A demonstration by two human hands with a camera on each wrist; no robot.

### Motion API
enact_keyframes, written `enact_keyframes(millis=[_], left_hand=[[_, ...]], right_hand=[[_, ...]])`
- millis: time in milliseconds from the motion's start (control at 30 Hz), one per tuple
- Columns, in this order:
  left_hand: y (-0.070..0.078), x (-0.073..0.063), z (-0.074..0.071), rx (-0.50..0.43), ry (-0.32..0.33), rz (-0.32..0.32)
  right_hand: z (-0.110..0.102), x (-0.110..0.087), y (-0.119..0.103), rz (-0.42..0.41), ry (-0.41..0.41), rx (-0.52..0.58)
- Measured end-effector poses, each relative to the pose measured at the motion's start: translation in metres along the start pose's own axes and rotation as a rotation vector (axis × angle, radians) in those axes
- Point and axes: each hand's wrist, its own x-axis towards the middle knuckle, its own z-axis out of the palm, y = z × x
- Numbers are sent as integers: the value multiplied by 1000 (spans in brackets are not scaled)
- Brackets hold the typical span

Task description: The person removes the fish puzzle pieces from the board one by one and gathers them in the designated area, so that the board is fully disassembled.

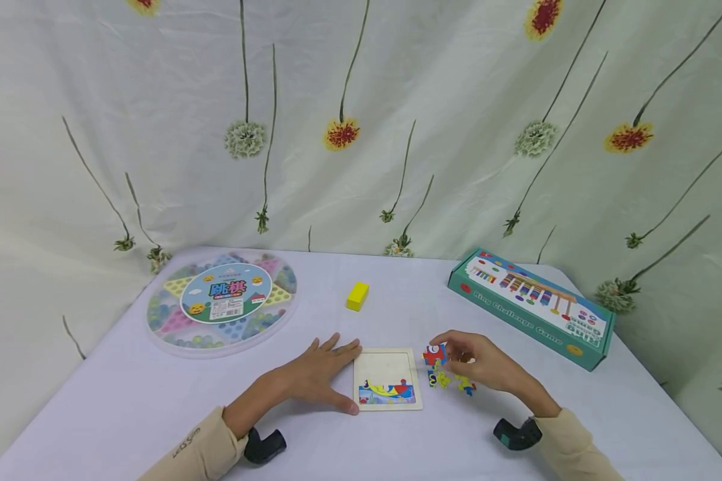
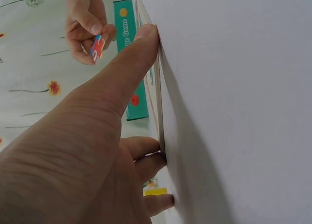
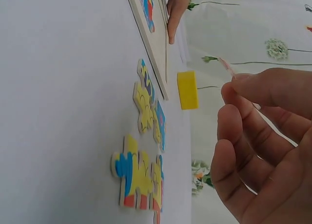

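A wooden puzzle board (image 1: 388, 365) lies flat on the table, its near part filled with joined colourful pieces (image 1: 388, 394). My left hand (image 1: 319, 373) rests at the board's left side, fingers spread, with the thumb at the near corner and fingertips along the edge. Between thumb and index finger, my right hand (image 1: 486, 361) pinches a red and blue puzzle piece (image 1: 434, 354), raised just right of the board. Below that hand lie several loose puzzle pieces (image 3: 141, 177), mostly yellow with blue and red. In the right wrist view the held piece shows only edge-on.
A yellow block (image 1: 357, 296) lies beyond the board. At the back left is a round Chinese checkers set (image 1: 162, 334) under a clear cover. A green Ring Challenge Game box (image 1: 529, 307) stands at the back right. A flowered cloth (image 1: 349, 187) hangs behind the white table.
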Motion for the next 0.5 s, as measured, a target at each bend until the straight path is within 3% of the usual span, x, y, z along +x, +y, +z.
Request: enact_keyframes(millis=[500], left_hand=[[1, -1, -1, 0, 7, 15]], right_hand=[[-27, -31, 26, 54, 2, 82]])
